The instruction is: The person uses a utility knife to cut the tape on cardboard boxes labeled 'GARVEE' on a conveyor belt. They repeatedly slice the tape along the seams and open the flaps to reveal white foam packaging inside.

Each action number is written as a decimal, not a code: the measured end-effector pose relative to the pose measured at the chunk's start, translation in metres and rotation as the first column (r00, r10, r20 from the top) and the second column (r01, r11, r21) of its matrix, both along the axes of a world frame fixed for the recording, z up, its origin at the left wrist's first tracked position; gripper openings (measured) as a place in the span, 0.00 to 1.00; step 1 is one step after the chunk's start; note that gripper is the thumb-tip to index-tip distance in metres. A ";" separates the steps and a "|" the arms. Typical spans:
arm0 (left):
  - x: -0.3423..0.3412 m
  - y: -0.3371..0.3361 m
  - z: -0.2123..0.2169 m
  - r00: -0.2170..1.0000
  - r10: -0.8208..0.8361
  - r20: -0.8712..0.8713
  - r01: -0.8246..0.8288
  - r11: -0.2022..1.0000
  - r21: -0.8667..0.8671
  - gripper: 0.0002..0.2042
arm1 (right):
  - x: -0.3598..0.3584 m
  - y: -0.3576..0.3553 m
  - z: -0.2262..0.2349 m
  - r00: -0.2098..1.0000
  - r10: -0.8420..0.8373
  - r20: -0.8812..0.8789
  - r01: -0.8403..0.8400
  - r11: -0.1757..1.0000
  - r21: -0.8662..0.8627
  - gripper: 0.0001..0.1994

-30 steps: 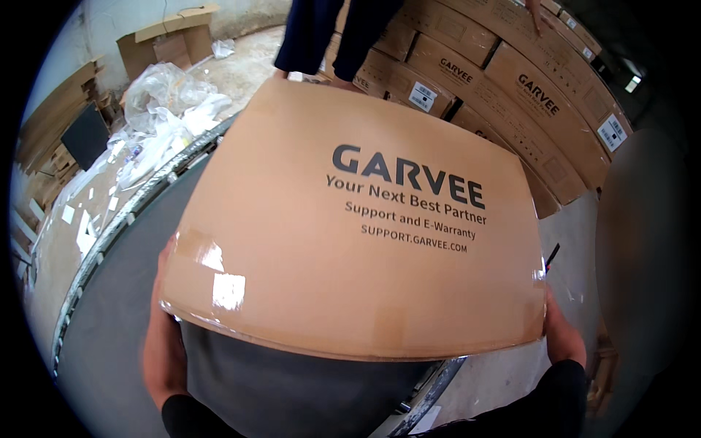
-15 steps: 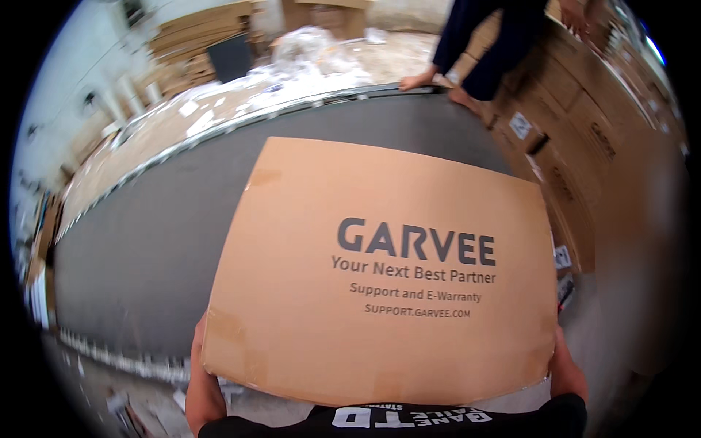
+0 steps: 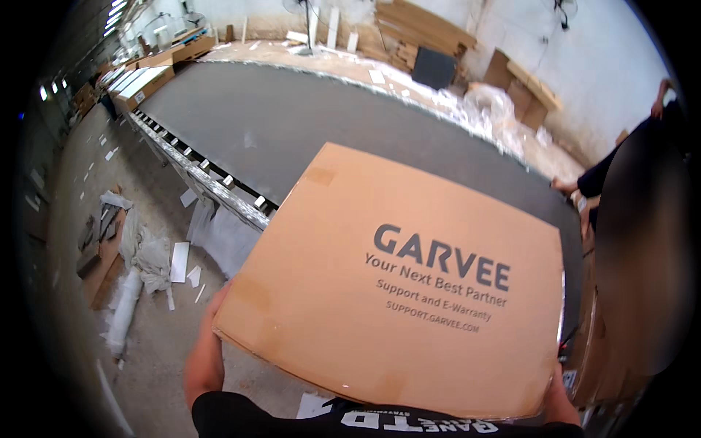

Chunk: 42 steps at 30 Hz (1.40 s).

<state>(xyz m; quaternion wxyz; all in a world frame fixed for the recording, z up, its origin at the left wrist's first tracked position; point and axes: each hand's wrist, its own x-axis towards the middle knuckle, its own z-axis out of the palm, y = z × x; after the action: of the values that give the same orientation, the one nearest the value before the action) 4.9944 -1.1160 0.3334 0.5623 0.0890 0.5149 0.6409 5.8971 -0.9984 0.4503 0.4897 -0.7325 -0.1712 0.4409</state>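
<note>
A large brown cardboard box (image 3: 394,285) with dark printed lettering fills the lower middle of the view, carried in front of my chest. My left hand (image 3: 212,328) grips its left lower edge, with the forearm showing below. My right hand (image 3: 556,383) holds the lower right corner and is mostly hidden by the box. The box hangs over the near edge of a long grey work table (image 3: 292,124).
A metal roller rail (image 3: 197,171) runs along the table's near side. Scraps and plastic wrap (image 3: 139,255) litter the floor at left. Flat cardboard stacks (image 3: 431,29) and boxes stand at the back. Another person (image 3: 621,182) bends at the right, beside stacked cartons.
The view has swung left with the box still in both hands; the table now stretches away to the left and the other person has shifted to the right edge.
</note>
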 end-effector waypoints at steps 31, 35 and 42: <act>0.008 -0.075 -0.008 0.884 0.297 -0.361 -0.327 0.945 -0.023 0.22 | 0.033 0.095 -0.163 0.873 0.346 -0.345 -0.335 0.938 0.092 0.19; 0.030 -0.073 -0.030 0.959 0.159 -0.235 -0.184 0.979 -0.090 0.23 | 0.047 0.092 -0.149 0.894 0.337 -0.294 -0.330 0.941 0.074 0.19; 0.016 -0.058 0.022 0.915 0.075 -0.397 -0.156 0.972 -0.177 0.22 | 0.013 0.119 -0.156 0.860 0.390 -0.328 -0.355 0.920 0.163 0.19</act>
<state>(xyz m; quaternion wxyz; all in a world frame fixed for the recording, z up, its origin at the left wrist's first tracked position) 5.0103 -1.1741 0.3558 0.4165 0.1248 0.6836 0.5862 5.9100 -0.8797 0.2943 0.4527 -0.5692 -0.2399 0.6430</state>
